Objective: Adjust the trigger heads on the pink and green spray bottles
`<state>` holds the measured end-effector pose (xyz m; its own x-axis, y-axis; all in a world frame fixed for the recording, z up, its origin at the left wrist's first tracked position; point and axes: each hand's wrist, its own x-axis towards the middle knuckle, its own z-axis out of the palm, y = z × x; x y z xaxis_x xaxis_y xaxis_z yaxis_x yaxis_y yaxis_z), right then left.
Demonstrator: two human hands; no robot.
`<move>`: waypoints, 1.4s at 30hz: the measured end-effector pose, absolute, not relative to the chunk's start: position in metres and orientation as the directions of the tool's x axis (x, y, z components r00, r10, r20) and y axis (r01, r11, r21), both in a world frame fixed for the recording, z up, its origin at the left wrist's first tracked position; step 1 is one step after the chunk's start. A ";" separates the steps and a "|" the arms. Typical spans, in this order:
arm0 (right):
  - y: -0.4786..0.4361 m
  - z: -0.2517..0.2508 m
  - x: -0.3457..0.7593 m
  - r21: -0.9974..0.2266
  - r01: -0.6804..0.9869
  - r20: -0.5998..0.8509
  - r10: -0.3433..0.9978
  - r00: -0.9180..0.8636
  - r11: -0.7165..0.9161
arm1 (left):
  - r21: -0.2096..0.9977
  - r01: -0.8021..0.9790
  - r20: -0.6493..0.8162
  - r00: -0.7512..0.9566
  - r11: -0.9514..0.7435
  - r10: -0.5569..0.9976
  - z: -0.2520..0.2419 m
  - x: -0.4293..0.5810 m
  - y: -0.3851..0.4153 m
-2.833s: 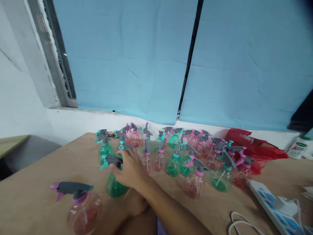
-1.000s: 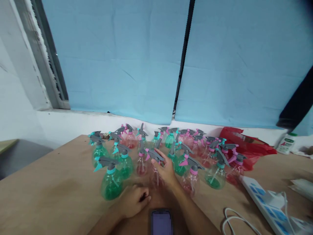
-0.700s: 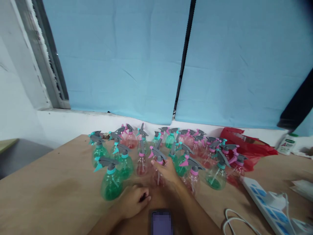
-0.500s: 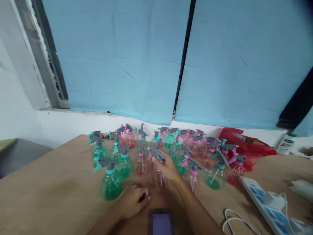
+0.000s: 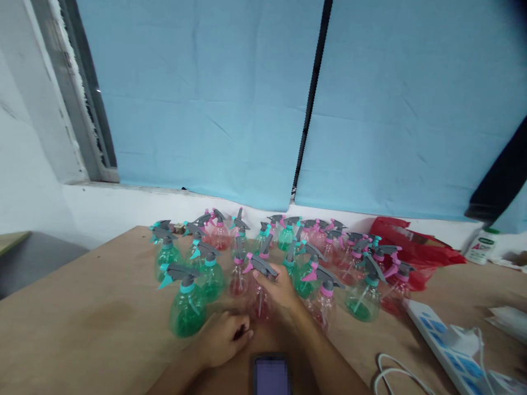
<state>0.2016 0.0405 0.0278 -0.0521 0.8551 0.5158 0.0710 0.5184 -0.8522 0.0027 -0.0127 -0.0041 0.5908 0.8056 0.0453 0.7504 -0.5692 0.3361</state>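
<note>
"So, what's in the right hand (image 5: 280, 285)?"

"One pink bottle (image 5: 261, 304). Thumb and fingers are clamped just under its grey sprayer (image 5: 263, 266), though the far fingers are hidden behind it."

"Where is that bottle, exactly?"

"Near the middle of the table (image 5: 53, 307), at the front of the group, a little tilted. I can't tell whether its base touches the wood."

"And the left hand (image 5: 224, 337)?"

"Resting on the table, fingers curled into a loose fist. A green bottle (image 5: 187, 312) stands upright just beside it, nozzle to the left, and the phone (image 5: 270, 376) lies to its right, at the bottom edge of the view."

"What's behind?"

"More bottles, pink and green mixed, many with their sprayers turned different ways. Off to the right come a red bag (image 5: 415, 252), a white bottle (image 5: 481, 247) with a green cap, and, nearer, a power strip (image 5: 436, 332)."

"Beyond those?"

"Blue curtain (image 5: 206, 109)."
</note>
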 end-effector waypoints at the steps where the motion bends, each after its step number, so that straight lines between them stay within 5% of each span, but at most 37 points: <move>1: 0.041 0.026 0.201 -0.851 0.070 0.519 0.854 -0.038 0.520 | 0.339 0.752 0.041 0.589 -0.565 0.807 -0.003 0.003 -0.013; 11: 0.045 0.010 0.205 -0.830 0.088 0.548 0.835 -0.052 0.550 | 0.355 0.736 0.057 0.598 -0.576 0.799 -0.004 0.002 -0.012; 21: 0.038 0.031 0.194 -0.913 -0.119 0.408 0.881 -0.241 0.391 | 0.345 0.741 0.054 0.597 -0.576 0.801 -0.004 0.002 -0.012; 29: 0.035 0.025 0.191 -0.936 -0.250 0.293 0.942 -0.162 0.248 | 0.337 0.741 0.052 0.602 -0.581 0.797 -0.003 0.002 -0.013; 37: 0.034 0.030 0.196 -0.918 -0.187 0.390 0.883 -0.261 0.350 | 0.348 0.731 0.060 0.608 -0.587 0.792 -0.006 0.001 -0.012; 42: 0.032 0.026 0.196 -0.938 -0.219 0.303 0.943 -0.137 0.269 | 0.349 0.732 0.055 0.608 -0.586 0.792 -0.007 0.001 -0.011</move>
